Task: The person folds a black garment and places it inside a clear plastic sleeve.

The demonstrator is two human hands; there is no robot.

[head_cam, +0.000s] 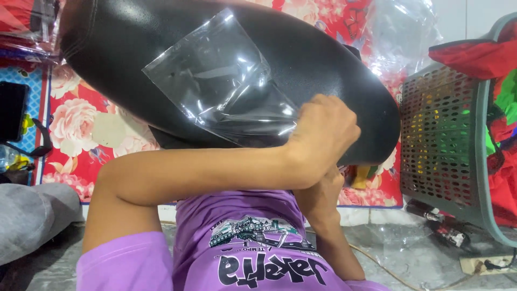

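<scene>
A large black padded seat (323, 59) lies across my lap, tilted down to the right. A clear plastic bag (215, 75) rests flat on its top. My left arm crosses in front of my purple shirt, and my left hand (323, 132) is closed in a fist on the bag's lower right corner, pressing it against the seat. My right hand (322, 195) sits just below, tucked under the seat's near edge and partly hidden by the left wrist. Whether it grips anything is hidden.
A grey perforated plastic basket (447, 145) holding red and green cloth stands at the right. A red floral mat (81, 129) covers the floor behind. A dark flat device (12, 110) lies at the left, a grey cushion (27, 215) below it. Small bottles (439, 226) and a power strip (487, 264) lie at lower right.
</scene>
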